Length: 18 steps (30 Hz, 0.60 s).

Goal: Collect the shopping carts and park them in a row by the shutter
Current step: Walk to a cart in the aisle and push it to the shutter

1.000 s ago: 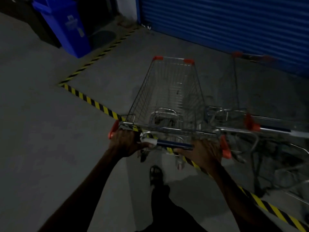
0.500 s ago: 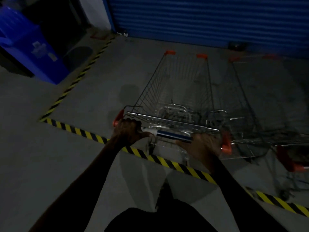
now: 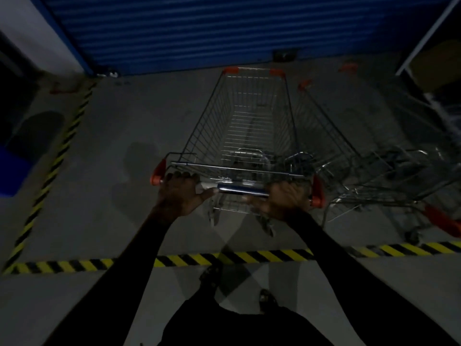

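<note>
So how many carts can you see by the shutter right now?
2 for certain: the cart being pushed, centre, nose near the shutter, and a parked cart beside it on the right. The dim wire tangle further right may hide another.

A band of yellow-and-black hazard tape (image 3: 249, 257) crosses the grey concrete floor (image 3: 119, 136) from left to right, and a second strip of the same tape (image 3: 62, 148) runs up the left side toward the far wall, meeting the first at the lower left corner. Part of a blue bin (image 3: 11, 168) shows at the left edge, outside the taped area. A white wall (image 3: 32, 33) stands at the upper left. The scene is dim.
</note>
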Motion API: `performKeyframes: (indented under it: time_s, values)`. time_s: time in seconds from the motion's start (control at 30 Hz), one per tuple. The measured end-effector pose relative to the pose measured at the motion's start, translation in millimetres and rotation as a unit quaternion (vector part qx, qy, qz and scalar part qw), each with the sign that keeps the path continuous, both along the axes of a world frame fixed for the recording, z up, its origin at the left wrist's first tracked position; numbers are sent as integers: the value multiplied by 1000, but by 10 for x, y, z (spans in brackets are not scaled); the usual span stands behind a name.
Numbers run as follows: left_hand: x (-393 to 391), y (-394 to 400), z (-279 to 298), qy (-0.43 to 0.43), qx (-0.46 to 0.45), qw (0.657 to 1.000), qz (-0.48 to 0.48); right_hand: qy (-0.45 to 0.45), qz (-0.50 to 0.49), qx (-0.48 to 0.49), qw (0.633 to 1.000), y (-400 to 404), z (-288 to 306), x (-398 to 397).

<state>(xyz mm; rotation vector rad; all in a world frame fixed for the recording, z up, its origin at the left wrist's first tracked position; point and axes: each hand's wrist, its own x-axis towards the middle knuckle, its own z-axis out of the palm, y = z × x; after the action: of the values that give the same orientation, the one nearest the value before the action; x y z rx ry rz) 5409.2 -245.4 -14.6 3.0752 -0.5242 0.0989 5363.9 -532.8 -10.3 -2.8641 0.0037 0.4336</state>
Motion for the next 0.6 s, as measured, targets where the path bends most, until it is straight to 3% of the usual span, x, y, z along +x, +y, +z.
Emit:
performKeyframes:
  time_s: [0.13, 0.37, 0.53, 0.6]
  values:
    - [280, 174, 81, 32, -7, 998, -58, -29, -66, 17, 997, 114, -99, 157]
    - [595, 440, -2, 41, -37, 989, -135, -28, -79, -40, 996, 390, 133, 75]
    - [557, 384, -149, 5, -50, 984, -172, -116, -112, -10, 987, 475, 64, -201]
    - [476, 223, -122, 27, -82, 979, -183, -152, -112, -3, 982, 458, 115, -369]
